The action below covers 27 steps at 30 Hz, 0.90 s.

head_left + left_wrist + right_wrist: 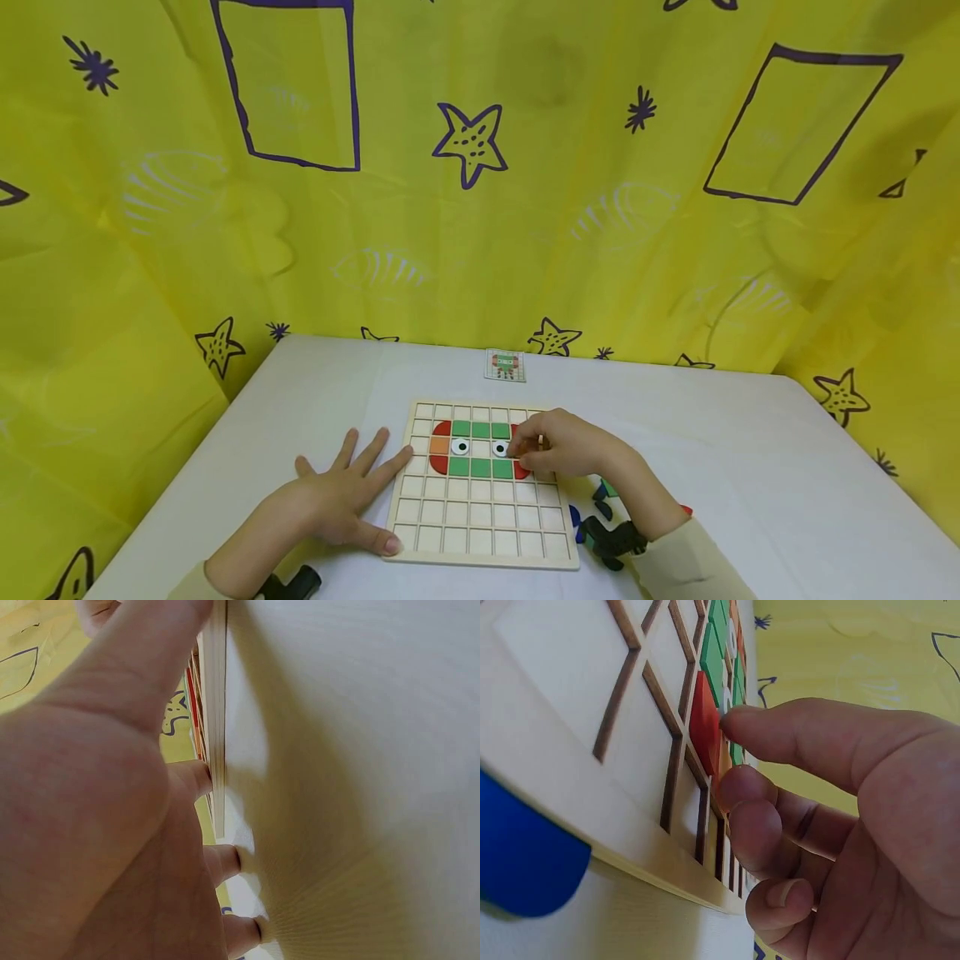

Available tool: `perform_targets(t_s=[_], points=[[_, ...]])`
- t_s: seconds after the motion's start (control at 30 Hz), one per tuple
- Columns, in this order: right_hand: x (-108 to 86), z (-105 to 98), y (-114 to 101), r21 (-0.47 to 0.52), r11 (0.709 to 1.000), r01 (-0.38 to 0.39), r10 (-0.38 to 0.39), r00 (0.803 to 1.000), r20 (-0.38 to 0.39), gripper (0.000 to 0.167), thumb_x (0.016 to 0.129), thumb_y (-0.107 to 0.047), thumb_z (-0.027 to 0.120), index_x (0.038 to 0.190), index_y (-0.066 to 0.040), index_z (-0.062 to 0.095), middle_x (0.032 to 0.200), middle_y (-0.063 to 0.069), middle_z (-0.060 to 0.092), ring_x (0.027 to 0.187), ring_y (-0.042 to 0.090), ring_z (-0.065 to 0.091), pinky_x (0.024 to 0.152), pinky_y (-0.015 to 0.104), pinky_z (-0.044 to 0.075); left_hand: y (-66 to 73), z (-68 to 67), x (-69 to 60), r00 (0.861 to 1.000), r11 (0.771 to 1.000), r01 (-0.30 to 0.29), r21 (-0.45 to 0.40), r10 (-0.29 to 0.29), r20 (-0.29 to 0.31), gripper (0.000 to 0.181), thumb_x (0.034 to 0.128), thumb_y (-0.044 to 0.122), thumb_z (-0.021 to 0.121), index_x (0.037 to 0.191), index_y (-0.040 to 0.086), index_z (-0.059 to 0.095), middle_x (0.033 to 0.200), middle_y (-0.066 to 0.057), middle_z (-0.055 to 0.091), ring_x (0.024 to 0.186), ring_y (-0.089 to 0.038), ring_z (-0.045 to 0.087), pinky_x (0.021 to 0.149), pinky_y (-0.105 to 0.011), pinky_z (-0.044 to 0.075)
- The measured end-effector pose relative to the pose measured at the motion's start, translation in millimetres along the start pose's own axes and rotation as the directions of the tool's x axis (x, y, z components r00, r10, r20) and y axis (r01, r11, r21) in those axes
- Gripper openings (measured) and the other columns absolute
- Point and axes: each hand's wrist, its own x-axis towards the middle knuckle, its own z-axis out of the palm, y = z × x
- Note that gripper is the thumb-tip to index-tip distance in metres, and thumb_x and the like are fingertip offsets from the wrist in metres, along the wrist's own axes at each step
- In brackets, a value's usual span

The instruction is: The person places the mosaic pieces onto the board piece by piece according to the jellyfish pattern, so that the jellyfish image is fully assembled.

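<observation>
A wooden grid board (pixel 480 560) lies on the white table. My left hand (pixel 337 500) spreads its fingers along the board's left side, with thumb and a fingertip touching the edge. Over the upper right cells, my right hand (pixel 562 442) has its thumb and curled fingers around an orange tile (pixel 724 759), partly hidden by the fingertips. Beside it sits a red rounded tile (pixel 705 724). Rows of green tiles (pixel 480 430), red corner tiles and two round eye tiles (pixel 460 447) fill part of the grid. An orange square (pixel 439 445) lies at their left end.
Behind the board lies a small picture card (pixel 505 365) with a coloured figure. Loose pieces (pixel 604 508), green, blue and red, lie right of the board, partly under my right forearm. A blue piece (pixel 525 847) is near the board's edge. Yellow patterned cloth (pixel 480 233) surrounds the table.
</observation>
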Motion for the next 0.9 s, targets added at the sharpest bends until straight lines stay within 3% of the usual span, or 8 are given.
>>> perform_targets(t_s=[0.2,0.47,0.7,0.9], points=[[-2.2,-1.2,0.2,0.009,1.0,-0.01,0.01,1.0,-0.005,0.01,0.095,-0.017,0.068,0.103,-0.021,0.073,0.082,-0.008,0.061,0.077,0.013,0.054,0.066,0.027,0.046,-0.4,3.5,0.3,1.0,1.0,-0.003,0.006,0.003,0.0,0.113,0.0665,0.077,0.07,0.159,0.035,0.021,0.168,-0.012,0.007,0.149,-0.053,0.001,0.084,-0.093,0.006],[-13.7,-18.9,8.8,-0.002,0.998,-0.059,0.059,0.992,-0.114,0.017,0.095,-0.018,0.068,0.112,-0.018,0.071,0.086,-0.006,0.061,0.077,0.017,0.056,0.063,0.028,0.049,0.1,3.4,-1.2,1.0,1.0,-0.002,-0.004,0.002,0.006,0.113,0.0665,0.077,0.07,0.159,0.035,0.021,0.168,-0.012,0.007,0.149,-0.054,0.0,0.084,-0.093,0.005],[-32.1,-40.6,11.7,0.009,0.996,-0.094,0.094,0.975,-0.2,0.019,0.095,-0.021,0.068,0.114,-0.018,0.072,0.088,-0.003,0.06,0.078,0.02,0.054,0.062,0.028,0.047,-1.1,0.1,-0.6,1.0,1.0,-0.013,0.0,0.013,-0.001,0.112,0.0679,0.076,0.07,0.159,0.034,0.02,0.168,-0.013,0.006,0.149,-0.054,-0.001,0.084,-0.093,0.005],[-53.9,-46.4,18.7,0.018,0.992,-0.126,0.127,0.974,-0.189,0.021,0.094,-0.023,0.069,0.114,-0.016,0.071,0.088,-0.001,0.059,0.078,0.019,0.054,0.06,0.027,0.048,-0.3,-0.5,0.5,1.0,1.0,-0.012,-0.006,0.012,-0.002,0.112,0.0677,0.076,0.07,0.159,0.034,0.02,0.168,-0.013,0.006,0.149,-0.054,-0.001,0.084,-0.093,0.006]])
